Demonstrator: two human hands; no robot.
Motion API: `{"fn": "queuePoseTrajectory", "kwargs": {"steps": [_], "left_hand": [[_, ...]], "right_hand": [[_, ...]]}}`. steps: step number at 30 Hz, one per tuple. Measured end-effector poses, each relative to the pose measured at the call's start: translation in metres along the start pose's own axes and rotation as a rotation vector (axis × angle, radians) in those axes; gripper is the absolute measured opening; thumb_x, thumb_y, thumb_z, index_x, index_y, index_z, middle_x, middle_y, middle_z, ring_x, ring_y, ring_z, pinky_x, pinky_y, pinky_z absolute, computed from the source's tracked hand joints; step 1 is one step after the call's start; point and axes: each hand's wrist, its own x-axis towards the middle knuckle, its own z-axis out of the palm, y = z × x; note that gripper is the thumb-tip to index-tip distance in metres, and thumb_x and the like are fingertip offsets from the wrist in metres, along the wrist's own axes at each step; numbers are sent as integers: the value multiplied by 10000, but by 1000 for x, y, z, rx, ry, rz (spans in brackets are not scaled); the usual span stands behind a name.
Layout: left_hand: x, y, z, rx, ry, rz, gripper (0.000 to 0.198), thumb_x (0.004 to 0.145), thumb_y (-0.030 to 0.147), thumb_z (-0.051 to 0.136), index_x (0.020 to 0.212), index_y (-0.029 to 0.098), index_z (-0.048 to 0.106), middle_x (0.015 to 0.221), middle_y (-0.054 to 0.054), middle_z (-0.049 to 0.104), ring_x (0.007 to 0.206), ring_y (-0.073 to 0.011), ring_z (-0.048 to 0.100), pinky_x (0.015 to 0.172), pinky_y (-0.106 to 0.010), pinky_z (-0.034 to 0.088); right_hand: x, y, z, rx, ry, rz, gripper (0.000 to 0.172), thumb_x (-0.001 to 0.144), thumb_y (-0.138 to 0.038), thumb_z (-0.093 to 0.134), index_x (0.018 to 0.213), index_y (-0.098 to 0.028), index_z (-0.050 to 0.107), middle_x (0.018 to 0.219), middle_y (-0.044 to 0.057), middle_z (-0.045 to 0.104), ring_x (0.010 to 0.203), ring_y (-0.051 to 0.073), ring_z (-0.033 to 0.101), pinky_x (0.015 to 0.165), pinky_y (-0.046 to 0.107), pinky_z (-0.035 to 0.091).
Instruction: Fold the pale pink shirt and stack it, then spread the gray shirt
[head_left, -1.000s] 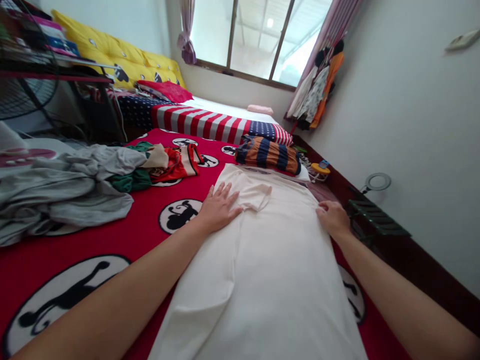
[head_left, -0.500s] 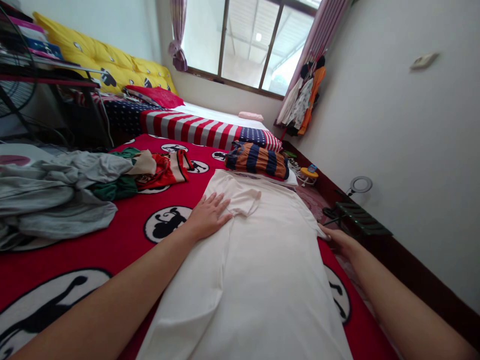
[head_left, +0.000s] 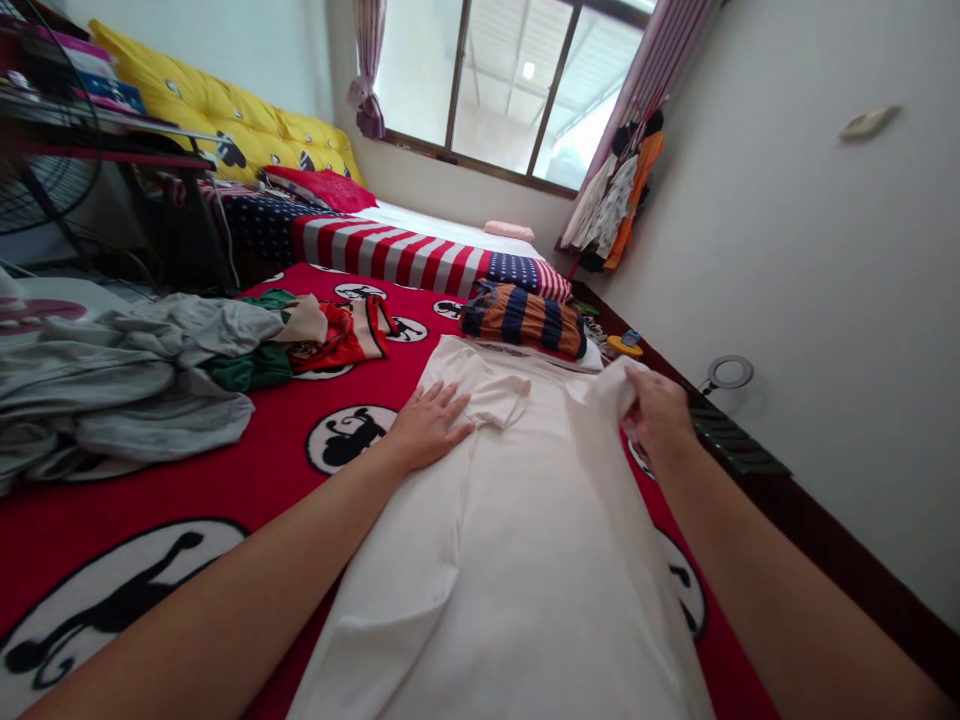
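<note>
A white short-sleeved shirt [head_left: 540,540] lies spread on a red blanket [head_left: 277,490] printed with black cats in white ovals. Its left side is folded inward, with that sleeve lying across the body. My left hand [head_left: 433,425] rests flat on the folded side near the sleeve, fingers spread. At the shirt's right edge, my right hand [head_left: 660,410] pinches the other sleeve and holds it raised above the blanket. Part of the gripped cloth is hidden behind my fingers.
Folded clothes, an orange-and-navy striped one [head_left: 525,318] on top, sit beyond the shirt. A loose grey garment [head_left: 135,390] and a red-orange garment [head_left: 341,335] lie at left. A fan [head_left: 45,130] stands far left; a ring light [head_left: 730,372] is at right.
My right hand has lifted the right sleeve and brought it up and slightly inward, raising that edge of the shirt. My left hand stays flat on the folded side.
</note>
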Motion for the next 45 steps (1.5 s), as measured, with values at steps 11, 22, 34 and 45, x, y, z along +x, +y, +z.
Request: {"fn": "queuePoseTrajectory", "kwargs": {"steps": [11,22,34,45], "left_hand": [[-2,-3,-6,-96,31,36,474,950,475,344,1307,229,535,1454,-75,433,1379,-253,320,1125,-435,266],[9,26,-22,-228,77,11,570,772,558,612,1250,248,589,984,-45,668,918,-216,623,793,-288,482],[61,21,-29,-1013,323,-251,154,594,195,679,733,157,733,654,-16,672,592,-128,570,545,-212,431],[49,15,13,-1185,366,-317,229,639,225,609,826,129,702,619,-14,637,518,-112,543,482,-201,396]], "right_hand": [[-118,-12,-38,-565,-671,-288,255,771,-449,603,869,-217,644,855,45,686,774,191,636,689,298,475],[-174,24,-115,-1061,-736,-220,103,738,-300,590,678,-259,517,629,-15,635,591,185,557,539,272,271],[-200,-31,-75,-528,-1008,-148,128,775,-331,629,845,-236,678,780,-5,670,669,119,595,594,202,400],[-33,13,52,-292,-543,-295,256,759,-211,569,1006,-163,616,664,-19,622,497,109,612,502,203,451]]}}
